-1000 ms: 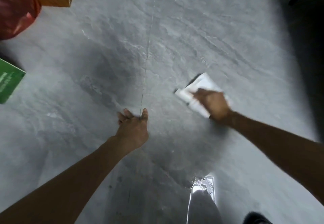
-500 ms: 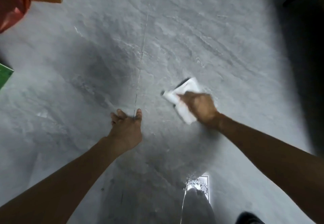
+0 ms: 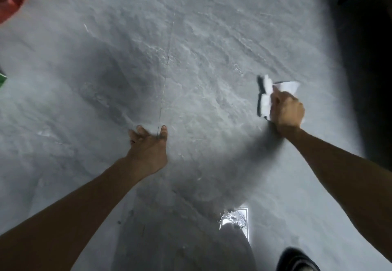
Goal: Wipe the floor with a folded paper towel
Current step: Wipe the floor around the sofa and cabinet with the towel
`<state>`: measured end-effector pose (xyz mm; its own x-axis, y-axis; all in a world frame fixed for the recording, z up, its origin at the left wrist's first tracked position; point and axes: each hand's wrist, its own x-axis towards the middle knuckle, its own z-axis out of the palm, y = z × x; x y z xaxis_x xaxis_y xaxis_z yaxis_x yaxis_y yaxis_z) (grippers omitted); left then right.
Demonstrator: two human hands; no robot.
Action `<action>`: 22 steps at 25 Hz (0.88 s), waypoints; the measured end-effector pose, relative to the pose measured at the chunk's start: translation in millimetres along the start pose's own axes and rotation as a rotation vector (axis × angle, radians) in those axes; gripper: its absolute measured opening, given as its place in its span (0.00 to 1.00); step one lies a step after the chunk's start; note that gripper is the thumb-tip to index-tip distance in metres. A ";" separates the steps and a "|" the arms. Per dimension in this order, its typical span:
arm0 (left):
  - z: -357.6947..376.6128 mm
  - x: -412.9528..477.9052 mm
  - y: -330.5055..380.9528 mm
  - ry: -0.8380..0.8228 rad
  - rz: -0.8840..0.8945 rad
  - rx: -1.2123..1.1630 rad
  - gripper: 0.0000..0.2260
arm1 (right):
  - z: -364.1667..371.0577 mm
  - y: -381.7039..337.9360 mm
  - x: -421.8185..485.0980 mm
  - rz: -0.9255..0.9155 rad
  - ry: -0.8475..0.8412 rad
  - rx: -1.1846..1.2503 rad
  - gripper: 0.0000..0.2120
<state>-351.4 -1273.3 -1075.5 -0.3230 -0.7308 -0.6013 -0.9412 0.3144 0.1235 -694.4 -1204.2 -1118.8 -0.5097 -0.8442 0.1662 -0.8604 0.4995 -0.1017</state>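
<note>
The left hand (image 3: 149, 150) pressed flat on the grey floor (image 3: 212, 37), fingertips at its thin seam (image 3: 168, 54). Well right of that seam, the right hand (image 3: 286, 109) gripped the folded paper towel (image 3: 266, 98).

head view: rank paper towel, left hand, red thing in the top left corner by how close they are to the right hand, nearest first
1. paper towel: gripped in the right hand, at right.
2. left hand: braced on the floor, near the centre.
3. red thing: far top left corner.
</note>
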 end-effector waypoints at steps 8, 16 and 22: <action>6.5 6.8 -3.5 -0.019 0.013 0.121 0.30 | -4.4 -84.0 -58.5 -0.307 -0.248 0.165 0.12; 5.7 14.4 -5.2 -0.049 0.042 0.122 0.30 | -6.5 23.0 48.7 0.542 -0.021 0.113 0.18; -2.3 12.3 -4.2 -0.094 0.066 0.168 0.31 | 4.7 -128.6 -74.2 -0.290 -0.191 0.246 0.13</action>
<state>-351.7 -1285.0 -1081.6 -0.3657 -0.6476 -0.6685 -0.8858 0.4626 0.0364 -545.9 -1206.7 -1122.7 -0.2173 -0.9753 0.0397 -0.9300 0.1945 -0.3120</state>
